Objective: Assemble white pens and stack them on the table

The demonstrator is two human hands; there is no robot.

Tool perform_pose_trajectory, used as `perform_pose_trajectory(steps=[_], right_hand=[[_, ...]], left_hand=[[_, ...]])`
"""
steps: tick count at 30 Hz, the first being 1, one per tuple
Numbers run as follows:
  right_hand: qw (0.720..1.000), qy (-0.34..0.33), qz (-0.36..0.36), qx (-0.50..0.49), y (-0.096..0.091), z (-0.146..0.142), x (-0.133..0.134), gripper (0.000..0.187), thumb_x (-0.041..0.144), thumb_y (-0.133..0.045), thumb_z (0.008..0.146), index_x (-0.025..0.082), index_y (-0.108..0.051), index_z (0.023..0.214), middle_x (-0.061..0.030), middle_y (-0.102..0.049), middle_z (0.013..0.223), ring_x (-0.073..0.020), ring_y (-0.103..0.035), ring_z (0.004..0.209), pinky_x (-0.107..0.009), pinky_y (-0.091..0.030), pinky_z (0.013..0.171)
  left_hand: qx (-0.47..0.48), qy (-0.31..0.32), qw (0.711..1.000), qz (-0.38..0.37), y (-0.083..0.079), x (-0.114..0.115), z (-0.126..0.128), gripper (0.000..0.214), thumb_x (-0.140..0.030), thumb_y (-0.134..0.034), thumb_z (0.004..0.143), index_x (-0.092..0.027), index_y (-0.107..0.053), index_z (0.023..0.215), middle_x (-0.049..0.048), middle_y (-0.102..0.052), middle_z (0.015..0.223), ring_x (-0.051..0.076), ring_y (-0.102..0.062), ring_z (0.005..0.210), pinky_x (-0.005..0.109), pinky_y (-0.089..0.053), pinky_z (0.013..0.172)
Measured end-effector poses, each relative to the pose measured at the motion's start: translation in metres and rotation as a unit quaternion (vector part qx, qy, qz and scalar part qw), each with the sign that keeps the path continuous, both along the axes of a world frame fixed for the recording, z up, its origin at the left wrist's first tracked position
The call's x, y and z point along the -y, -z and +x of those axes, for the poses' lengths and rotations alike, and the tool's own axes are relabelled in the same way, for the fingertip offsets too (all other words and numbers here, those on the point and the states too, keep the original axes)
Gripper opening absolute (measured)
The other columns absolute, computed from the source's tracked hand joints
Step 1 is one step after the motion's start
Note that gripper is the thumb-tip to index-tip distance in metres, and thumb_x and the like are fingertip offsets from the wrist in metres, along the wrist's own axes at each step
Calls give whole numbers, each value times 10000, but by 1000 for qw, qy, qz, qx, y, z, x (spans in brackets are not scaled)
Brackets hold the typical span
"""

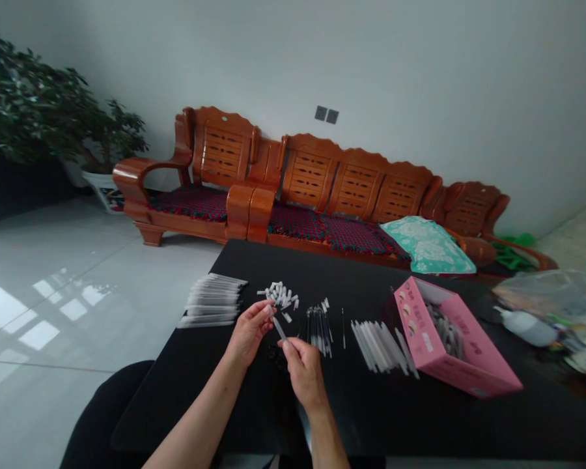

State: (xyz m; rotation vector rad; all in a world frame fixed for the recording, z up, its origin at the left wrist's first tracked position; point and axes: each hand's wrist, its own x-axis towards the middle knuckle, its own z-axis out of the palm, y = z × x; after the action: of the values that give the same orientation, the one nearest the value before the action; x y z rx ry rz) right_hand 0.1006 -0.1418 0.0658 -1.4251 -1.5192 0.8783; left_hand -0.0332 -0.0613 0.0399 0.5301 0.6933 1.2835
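A slim whitish pen barrel (278, 326) slants between my two hands above the dark table. My left hand (252, 331) pinches its upper end, and my right hand (301, 370) grips the lower end between thumb and fingers. Just beyond my left hand lies a loose heap of small white caps (280, 294). Dark, thin refills (317, 329) lie side by side past my right hand, with a single one (343, 327) apart from them. To the left is a stack of whitish pens (212, 299); more whitish barrels (379, 346) lie to the right.
A pink box (422, 335) full of greyish pieces stands on the black table (371, 417) at the right. Clear plastic bags (547, 293) and a white bottle (530, 327) are beyond it. A wooden sofa (312, 169) runs behind the table.
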Motion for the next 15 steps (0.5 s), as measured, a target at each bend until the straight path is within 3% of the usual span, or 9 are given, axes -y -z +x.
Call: perform_pose_trajectory(steps=[9,15], right_hand=[[995,20,34,88,2,-3,-1,382,360,-410,933,159,-599,668,33,-452,552,-109,-388,532,-231,-257,527],[990,36,44,129,6,-3,0,392,365,-390,933,168,-654,720,-8,-568,577,-130,-477,542,-224,-287,526]], left_hand=[[-77,-31,996,36,5,7,1,342,-325,-770,695,-123,-683,958,56,-684,812,103,-613,656,185,-493,578],[-95,-19,995,39,6,9,4,339,-333,-765,695,-114,-681,940,62,-678,806,104,-606,645,184,-486,565]])
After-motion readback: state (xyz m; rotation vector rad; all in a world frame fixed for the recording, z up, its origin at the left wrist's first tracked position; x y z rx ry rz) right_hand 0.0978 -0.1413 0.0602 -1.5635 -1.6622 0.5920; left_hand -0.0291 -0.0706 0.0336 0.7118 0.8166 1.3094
